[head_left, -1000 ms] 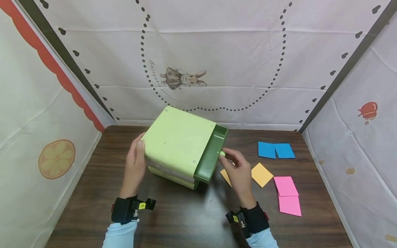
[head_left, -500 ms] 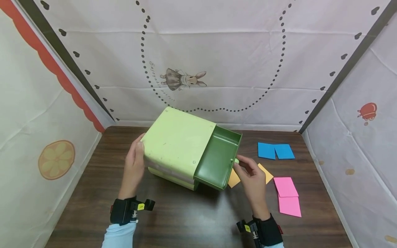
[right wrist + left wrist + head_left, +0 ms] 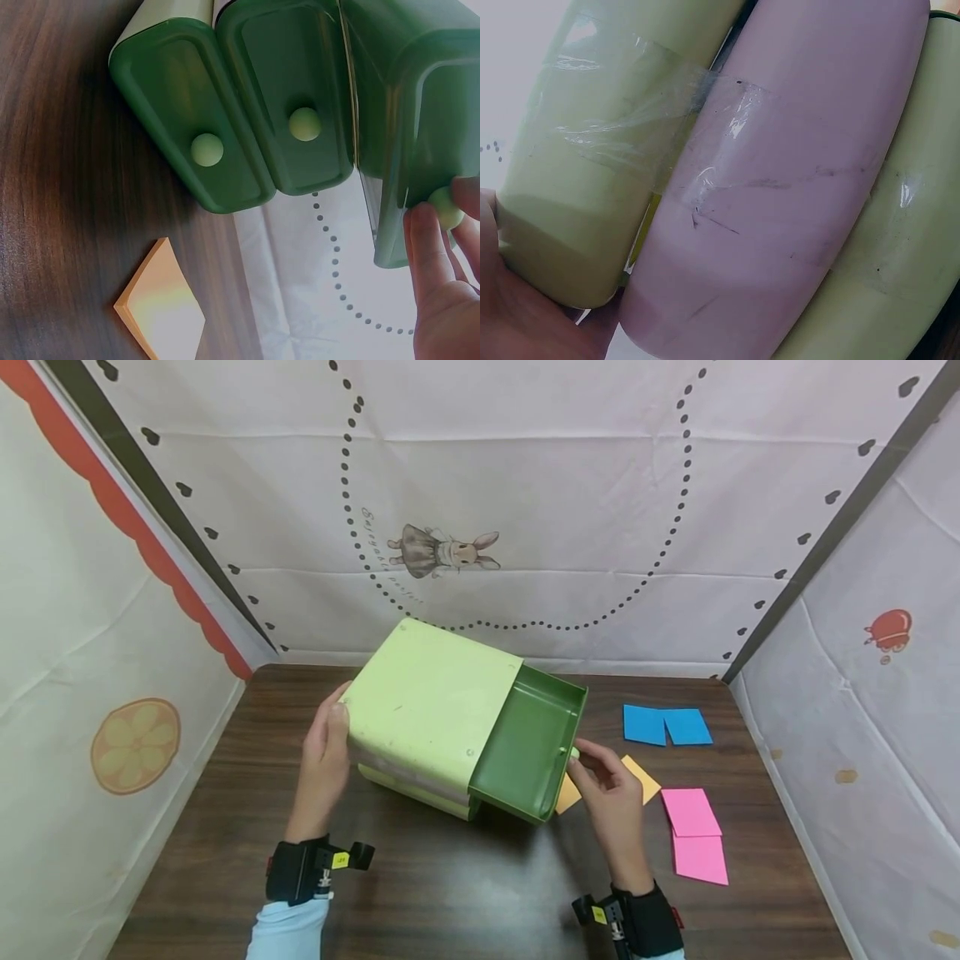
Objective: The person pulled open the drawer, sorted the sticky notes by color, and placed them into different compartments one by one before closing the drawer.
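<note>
A small drawer unit (image 3: 427, 706) stands on the table, its tiers pale green and lilac in the left wrist view. Its dark green top drawer (image 3: 528, 743) is pulled well out to the right, and the part that shows holds nothing. My left hand (image 3: 324, 760) grips the unit's back end, thumb on the near side, fingers hidden behind. At the drawer's front, my right hand (image 3: 611, 802) pinches the round light green knob (image 3: 446, 208) between thumb and fingers. Two lower drawers (image 3: 187, 97) stay pushed in, each with a similar knob (image 3: 207, 150).
On the wooden table (image 3: 465, 893), right of the unit, lie blue sticky notes (image 3: 667, 725), pink sticky notes (image 3: 697, 835) and orange sticky notes (image 3: 640, 778). The orange ones are partly behind my right hand. Printed cloth walls (image 3: 525, 510) enclose the back and sides.
My right hand has moved right, drawing the top drawer out from a narrow gap to well out; it barely moves in the last half second. The left hand stays on the unit.
</note>
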The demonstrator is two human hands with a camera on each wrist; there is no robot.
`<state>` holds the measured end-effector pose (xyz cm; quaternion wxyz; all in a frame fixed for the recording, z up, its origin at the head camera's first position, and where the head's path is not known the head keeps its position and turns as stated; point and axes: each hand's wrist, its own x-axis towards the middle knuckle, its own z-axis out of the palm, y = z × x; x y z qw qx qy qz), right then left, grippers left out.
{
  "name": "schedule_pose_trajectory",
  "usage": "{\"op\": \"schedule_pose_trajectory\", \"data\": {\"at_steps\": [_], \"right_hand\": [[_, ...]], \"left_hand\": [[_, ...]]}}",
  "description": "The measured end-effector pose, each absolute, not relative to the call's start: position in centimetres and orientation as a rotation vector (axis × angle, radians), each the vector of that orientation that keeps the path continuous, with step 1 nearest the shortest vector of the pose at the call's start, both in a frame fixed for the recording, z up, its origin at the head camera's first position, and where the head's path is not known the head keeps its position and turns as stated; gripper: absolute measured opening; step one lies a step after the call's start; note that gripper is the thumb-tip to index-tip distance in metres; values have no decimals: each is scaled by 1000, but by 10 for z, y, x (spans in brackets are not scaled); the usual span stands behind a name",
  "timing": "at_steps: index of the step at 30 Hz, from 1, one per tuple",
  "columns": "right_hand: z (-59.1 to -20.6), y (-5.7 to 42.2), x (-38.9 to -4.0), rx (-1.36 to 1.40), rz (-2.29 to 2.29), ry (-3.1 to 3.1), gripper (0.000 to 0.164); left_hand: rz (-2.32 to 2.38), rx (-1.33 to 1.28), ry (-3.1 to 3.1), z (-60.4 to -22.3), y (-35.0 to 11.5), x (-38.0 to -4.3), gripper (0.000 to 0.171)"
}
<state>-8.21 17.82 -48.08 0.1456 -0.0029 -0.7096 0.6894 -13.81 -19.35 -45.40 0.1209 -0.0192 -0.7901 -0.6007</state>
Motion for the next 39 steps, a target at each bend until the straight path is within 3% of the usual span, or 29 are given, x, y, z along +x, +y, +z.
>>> {"op": "schedule_pose_trajectory", "data": {"at_steps": [27, 39], "right_hand": [[-496, 201, -81, 56, 1926, -2155, 32], [-510, 268, -81, -336, 1492, -2512, 34]], "left_hand": [[-1743, -53, -2292, -454, -192, -137, 52], [-1746, -81, -2282, -457, -193, -138, 52]]}}
